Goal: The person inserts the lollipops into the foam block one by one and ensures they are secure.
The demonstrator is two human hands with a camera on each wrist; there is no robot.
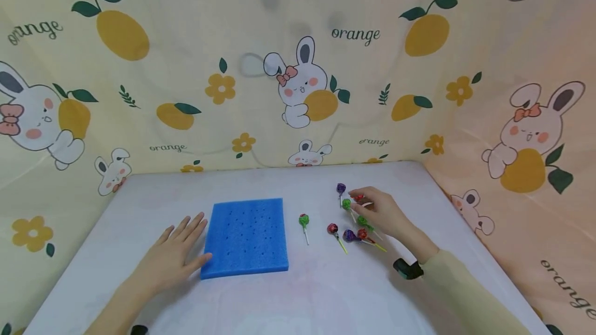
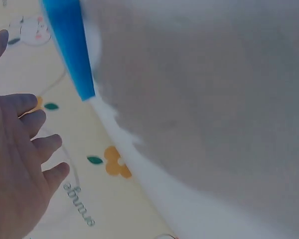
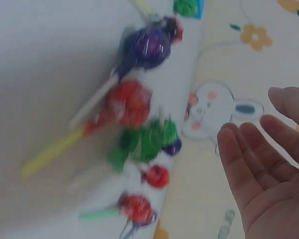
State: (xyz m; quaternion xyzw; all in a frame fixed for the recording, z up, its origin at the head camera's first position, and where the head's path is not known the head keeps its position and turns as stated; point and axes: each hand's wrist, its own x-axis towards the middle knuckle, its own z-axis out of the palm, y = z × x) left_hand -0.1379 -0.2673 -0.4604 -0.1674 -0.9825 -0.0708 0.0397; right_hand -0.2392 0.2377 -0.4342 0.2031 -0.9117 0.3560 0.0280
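left hand lies flat, fingers spread, thumb against the blue perforated foam block, apparently steadying it. right hand hovers open over the scattered wrapped lollipops on the white table, fingertips near a red one, nothing gripped.

Counted on surface: 1 blue foam block, roughly 8 wrapped lollipops – 1 lone green/red lollipop beside block, rest in lollipop cluster at right hand; exact cluster count unclear, some hidden. 2 hands: left hand plus right
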